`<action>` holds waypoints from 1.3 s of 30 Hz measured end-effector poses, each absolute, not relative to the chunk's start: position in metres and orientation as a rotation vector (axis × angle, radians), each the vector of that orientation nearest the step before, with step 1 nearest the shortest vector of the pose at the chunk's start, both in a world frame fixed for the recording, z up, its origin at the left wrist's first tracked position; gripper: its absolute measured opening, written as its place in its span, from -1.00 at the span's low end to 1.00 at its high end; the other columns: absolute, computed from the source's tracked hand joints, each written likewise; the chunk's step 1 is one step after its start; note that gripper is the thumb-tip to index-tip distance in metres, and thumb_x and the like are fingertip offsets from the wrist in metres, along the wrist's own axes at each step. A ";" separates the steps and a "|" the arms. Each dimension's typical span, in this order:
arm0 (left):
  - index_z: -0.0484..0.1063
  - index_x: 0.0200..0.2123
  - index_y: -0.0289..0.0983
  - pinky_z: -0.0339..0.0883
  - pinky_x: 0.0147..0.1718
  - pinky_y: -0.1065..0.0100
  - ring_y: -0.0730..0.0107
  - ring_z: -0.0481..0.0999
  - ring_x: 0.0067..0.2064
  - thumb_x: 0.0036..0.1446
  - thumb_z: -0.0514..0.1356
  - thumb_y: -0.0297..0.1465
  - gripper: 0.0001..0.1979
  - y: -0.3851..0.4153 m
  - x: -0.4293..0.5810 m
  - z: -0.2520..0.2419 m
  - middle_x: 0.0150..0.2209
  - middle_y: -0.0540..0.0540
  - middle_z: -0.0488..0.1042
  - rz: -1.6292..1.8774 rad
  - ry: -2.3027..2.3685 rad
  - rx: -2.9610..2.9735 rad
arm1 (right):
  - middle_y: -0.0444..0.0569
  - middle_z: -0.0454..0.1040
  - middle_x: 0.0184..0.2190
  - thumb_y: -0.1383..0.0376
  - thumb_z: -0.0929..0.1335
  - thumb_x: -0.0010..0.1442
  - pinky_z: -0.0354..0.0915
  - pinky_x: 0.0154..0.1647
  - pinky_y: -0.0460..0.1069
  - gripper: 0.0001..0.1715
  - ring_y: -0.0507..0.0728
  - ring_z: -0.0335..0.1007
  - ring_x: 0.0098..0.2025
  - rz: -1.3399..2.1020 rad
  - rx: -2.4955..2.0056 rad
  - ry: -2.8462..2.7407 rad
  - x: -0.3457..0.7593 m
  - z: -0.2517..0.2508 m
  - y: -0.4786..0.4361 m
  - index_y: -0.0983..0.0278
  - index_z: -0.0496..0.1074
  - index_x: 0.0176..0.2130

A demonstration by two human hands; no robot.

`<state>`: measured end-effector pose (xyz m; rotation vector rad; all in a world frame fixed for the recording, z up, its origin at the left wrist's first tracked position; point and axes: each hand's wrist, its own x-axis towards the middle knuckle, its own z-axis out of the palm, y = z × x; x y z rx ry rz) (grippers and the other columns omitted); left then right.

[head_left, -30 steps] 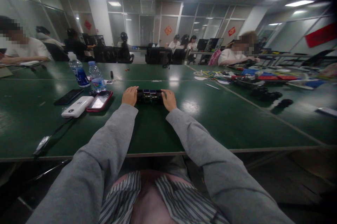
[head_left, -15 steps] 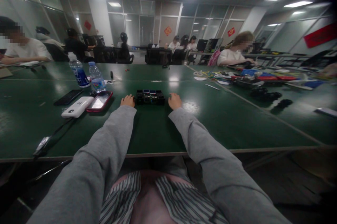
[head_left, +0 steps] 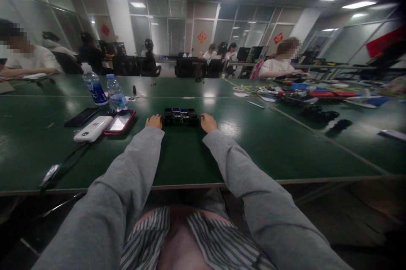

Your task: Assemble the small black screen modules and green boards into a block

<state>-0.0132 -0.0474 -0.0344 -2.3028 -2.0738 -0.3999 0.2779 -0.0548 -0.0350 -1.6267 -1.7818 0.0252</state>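
A small black electronic device (head_left: 180, 117) with two little bluish screens on top lies on the green table in front of me. At its left end rests my left hand (head_left: 154, 121), fingers spread and palm down, the tips beside or touching the device. My right hand (head_left: 208, 123) is at the opposite end, fingers bent and a little apart, with the tips at the device's edge. Whether they press on it is too small to tell. Neither hand is wrapped around the device.
Left of my hands are a red-edged phone (head_left: 119, 122), a white power bank (head_left: 93, 129) with a cable, a dark phone (head_left: 82, 117) and two water bottles (head_left: 116, 94). Cables and parts (head_left: 304, 92) are heaped at the right. A person (head_left: 279, 64) sits behind them.
My right hand has moved slightly left, closing the small gap to the device's right end. My left hand and the device stay where they were.
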 end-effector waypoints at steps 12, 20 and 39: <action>0.29 0.11 -0.22 0.13 0.12 -0.05 0.06 0.18 0.24 0.26 -0.09 -0.36 -0.60 -0.043 -0.015 -0.038 0.17 -0.26 0.29 -0.411 -2.062 -2.313 | 0.16 0.32 0.03 0.06 0.25 0.27 0.21 0.10 0.08 -0.41 0.20 0.26 0.07 0.166 -1.376 -1.911 0.247 -0.034 -0.064 0.33 0.23 0.16; 0.27 0.13 -0.22 0.09 0.13 -0.07 0.06 0.14 0.26 0.26 -0.09 -0.37 -0.60 -0.042 -0.015 -0.038 0.21 -0.25 0.24 -0.411 -2.057 -2.323 | 0.11 0.35 -0.06 0.08 0.30 0.22 0.22 0.07 0.08 -0.51 0.19 0.30 -0.01 0.146 -1.429 -1.800 0.257 -0.029 -0.058 0.28 0.34 0.05; 0.27 0.12 -0.20 0.08 0.14 -0.09 0.05 0.13 0.26 0.23 -0.07 -0.40 -0.59 -0.046 -0.012 -0.034 0.23 -0.23 0.20 -0.398 -2.079 -2.309 | 0.13 0.37 -0.10 0.05 0.35 0.11 0.23 0.03 0.12 -0.42 0.24 0.29 -0.02 0.083 -1.514 -1.661 0.269 -0.038 -0.045 0.33 0.34 0.03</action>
